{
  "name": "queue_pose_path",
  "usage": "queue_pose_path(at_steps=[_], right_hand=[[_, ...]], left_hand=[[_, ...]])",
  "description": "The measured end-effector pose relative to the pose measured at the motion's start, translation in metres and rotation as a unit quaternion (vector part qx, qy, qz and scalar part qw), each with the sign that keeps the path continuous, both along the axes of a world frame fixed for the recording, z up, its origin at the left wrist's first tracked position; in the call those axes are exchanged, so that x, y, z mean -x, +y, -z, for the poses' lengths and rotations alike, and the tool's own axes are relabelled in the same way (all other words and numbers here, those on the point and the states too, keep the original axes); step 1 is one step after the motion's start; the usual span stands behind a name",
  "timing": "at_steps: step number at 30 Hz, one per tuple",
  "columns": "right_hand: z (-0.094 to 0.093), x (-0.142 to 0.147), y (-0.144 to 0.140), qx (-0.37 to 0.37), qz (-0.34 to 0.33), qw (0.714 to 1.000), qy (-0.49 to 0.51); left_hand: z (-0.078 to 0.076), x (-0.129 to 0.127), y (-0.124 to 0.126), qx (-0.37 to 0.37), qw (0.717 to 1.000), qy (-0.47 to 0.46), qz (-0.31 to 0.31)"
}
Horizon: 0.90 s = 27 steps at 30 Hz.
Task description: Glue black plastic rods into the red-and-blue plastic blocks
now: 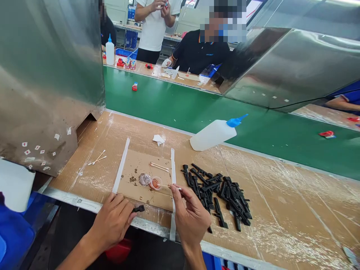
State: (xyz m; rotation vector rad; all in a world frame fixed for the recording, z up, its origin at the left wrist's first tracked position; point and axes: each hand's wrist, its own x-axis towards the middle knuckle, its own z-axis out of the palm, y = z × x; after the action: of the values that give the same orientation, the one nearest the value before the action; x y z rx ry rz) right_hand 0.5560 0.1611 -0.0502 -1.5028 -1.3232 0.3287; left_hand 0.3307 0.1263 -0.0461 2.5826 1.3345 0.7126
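— What are your fingers doing?
— My left hand [111,221] is pinching a black plastic part [138,209]; my right hand [189,213] is gripping a cotton swab [163,185], dipping it in the small cup [155,183] at ten o'clock.

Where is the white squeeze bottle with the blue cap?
The white squeeze bottle with the blue cap lies on its side at the green conveyor belt's edge, behind the black plastic parts.

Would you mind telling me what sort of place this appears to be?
Likely a factory assembly line: a green conveyor belt runs between workbenches, a pile of black plastic parts lies ready, and a co-worker sits opposite.
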Motion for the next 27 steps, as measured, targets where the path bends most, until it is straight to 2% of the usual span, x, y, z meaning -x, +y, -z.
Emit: queue_pose_path(at_steps=[5, 7, 12, 17, 21, 27], right_hand=[[-0.001, 0.002, -0.001, -0.004, 0.01, 1.0, 0.014], [0.0, 0.003, 0.0, -0.004, 0.013, 1.0, 0.018], [0.003, 0.003, 0.001, -0.01, 0.019, 0.999, 0.031], [-0.002, 0.007, -0.014, -0.022, 0.023, 0.993, 0.11], [-0.007, 0.017, -0.031, -0.022, 0.019, 0.991, 0.129], [-0.007, 0.035, -0.048, 0.006, -0.038, 0.986, 0.164]], left_hand=[[-0.003, 0.012, -0.003, 0.065, 0.99, -0.125, -0.011], [-0.004, 0.013, -0.002, 0.069, 0.993, -0.095, -0.011], [-0.003, 0.005, 0.002, 0.017, 1.0, 0.017, -0.005], [-0.002, 0.001, 0.004, -0.006, 0.999, 0.038, -0.014], [0.0, 0.001, 0.003, -0.015, 0.999, 0.043, -0.013], [0.001, 0.001, 0.004, -0.015, 0.998, 0.064, -0.01]])
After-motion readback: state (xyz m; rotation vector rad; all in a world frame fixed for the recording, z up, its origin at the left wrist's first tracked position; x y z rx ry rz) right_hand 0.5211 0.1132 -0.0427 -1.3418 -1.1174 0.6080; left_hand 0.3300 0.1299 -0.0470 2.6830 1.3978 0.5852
